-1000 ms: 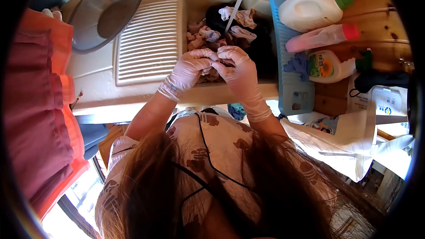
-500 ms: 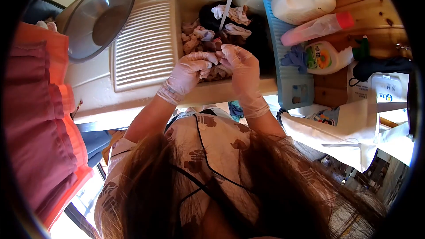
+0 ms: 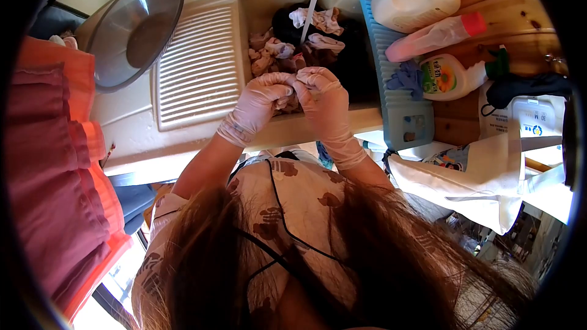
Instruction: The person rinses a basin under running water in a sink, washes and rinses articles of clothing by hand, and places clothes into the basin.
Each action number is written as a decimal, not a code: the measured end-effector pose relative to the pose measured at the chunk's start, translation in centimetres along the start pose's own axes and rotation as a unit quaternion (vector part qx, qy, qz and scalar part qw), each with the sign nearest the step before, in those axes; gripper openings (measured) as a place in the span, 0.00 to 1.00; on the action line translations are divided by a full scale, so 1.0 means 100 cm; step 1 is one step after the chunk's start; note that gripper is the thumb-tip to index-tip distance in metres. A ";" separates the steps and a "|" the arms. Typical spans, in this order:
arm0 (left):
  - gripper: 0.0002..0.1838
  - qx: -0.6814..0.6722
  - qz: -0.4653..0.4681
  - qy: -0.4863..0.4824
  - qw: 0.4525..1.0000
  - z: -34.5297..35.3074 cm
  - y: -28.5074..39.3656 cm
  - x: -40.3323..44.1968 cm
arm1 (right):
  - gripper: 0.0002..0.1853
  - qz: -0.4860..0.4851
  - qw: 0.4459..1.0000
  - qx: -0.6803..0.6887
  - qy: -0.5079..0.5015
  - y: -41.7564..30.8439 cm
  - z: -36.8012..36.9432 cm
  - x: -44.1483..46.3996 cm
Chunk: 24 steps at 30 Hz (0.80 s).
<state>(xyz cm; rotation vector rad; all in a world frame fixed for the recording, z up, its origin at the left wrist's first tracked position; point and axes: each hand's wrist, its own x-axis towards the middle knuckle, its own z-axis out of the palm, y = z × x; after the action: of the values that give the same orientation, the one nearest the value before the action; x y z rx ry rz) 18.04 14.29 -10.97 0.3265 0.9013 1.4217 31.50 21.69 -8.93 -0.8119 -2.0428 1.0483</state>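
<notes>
Both of my hands wear thin, translucent gloves and meet above the near edge of the sink [image 3: 361,116]. My left hand [image 3: 260,104] is closed, thumb and fingertips pinched together. Right beside it, my right hand [image 3: 327,107] has its fingers curled in, the tips touching or almost touching the left ones. Whatever lies between the fingertips is hidden or too small to name. Under and beyond the hands, crumpled pale pink clothes [image 3: 263,61] and dark clothes fill the basin. A stream of water [image 3: 313,3] falls onto a light patterned cloth [image 3: 327,21].
A ribbed washboard surface [image 3: 199,67] adjoins the sink on the left, with a grey translucent bowl [image 3: 137,30] tilted beside it. To the right, a blue plastic washboard [image 3: 409,125] bears a white detergent bottle [image 3: 416,0], a pink-capped bottle [image 3: 434,38] and a spray bottle [image 3: 449,78].
My right hand has turned inward and shifted slightly left, its fingers curling down against the left fingertips. My left hand stays nearly in place, and water keeps running.
</notes>
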 end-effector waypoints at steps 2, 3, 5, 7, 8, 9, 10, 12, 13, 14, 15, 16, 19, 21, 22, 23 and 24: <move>0.08 0.013 0.002 0.012 1.000 -0.001 -0.001 0.000 | 0.07 0.084 0.989 0.120 0.006 0.005 0.004 -0.004; 0.07 0.018 0.002 -0.003 1.000 -0.001 0.000 -0.001 | 0.07 0.150 0.968 0.199 -0.001 0.006 0.003 -0.004; 0.06 0.028 0.002 -0.035 0.999 -0.004 0.003 -0.001 | 0.07 0.277 0.895 0.349 -0.016 0.007 -0.001 -0.002; 0.05 0.005 -0.004 -0.049 0.999 -0.009 0.001 0.001 | 0.09 0.324 0.860 0.395 -0.002 0.004 -0.004 0.001; 0.05 -0.005 -0.007 -0.056 0.998 -0.011 0.000 0.001 | 0.09 0.346 0.841 0.417 0.006 0.002 -0.006 0.002; 0.05 -0.009 -0.010 -0.059 0.998 -0.010 0.001 0.002 | 0.10 0.352 0.825 0.442 0.004 0.001 -0.008 0.003; 0.05 -0.012 -0.013 -0.061 0.998 -0.010 0.001 0.002 | 0.10 0.359 0.808 0.467 0.001 0.000 -0.010 0.004; 0.05 -0.013 -0.014 -0.064 0.998 -0.010 0.001 0.003 | 0.10 0.357 0.804 0.476 -0.008 0.000 -0.011 0.003; 0.05 -0.010 -0.012 -0.064 0.998 -0.010 0.001 0.003 | 0.10 0.348 0.817 0.460 -0.015 0.003 -0.011 0.003; 0.05 -0.008 -0.011 -0.064 0.998 -0.010 0.000 0.004 | 0.10 0.340 0.829 0.443 -0.022 0.004 -0.011 0.002; 0.05 -0.006 -0.009 -0.057 0.998 -0.009 0.000 0.003 | 0.10 0.321 0.864 0.386 -0.038 0.004 -0.012 0.002; 0.05 -0.005 -0.007 -0.050 0.999 -0.008 0.000 0.002 | 0.10 0.302 0.894 0.327 -0.054 0.003 -0.013 0.001; 0.07 0.006 0.001 -0.022 1.000 -0.005 -0.002 0.004 | 0.09 0.133 0.973 0.185 -0.035 0.002 -0.007 -0.003; 0.08 0.021 0.005 -0.010 1.000 -0.005 -0.004 0.005 | 0.08 0.059 0.989 0.137 -0.013 0.003 -0.003 -0.006; 0.08 0.031 0.006 -0.010 0.999 -0.005 -0.004 0.005 | 0.08 0.061 0.989 0.132 -0.008 0.005 -0.001 -0.007; 0.08 0.042 0.007 -0.009 0.999 -0.005 -0.004 0.006 | 0.08 0.063 0.990 0.126 -0.003 0.005 -0.001 -0.007; 0.08 0.048 0.009 -0.002 0.999 -0.004 -0.003 0.005 | 0.08 0.110 0.980 0.167 -0.014 0.005 -0.002 -0.007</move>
<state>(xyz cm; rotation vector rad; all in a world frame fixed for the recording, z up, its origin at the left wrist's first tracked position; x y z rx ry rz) 17.96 14.56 -11.60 0.4101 0.9673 1.3970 32.16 21.49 -9.47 -0.8601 -1.7592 1.4859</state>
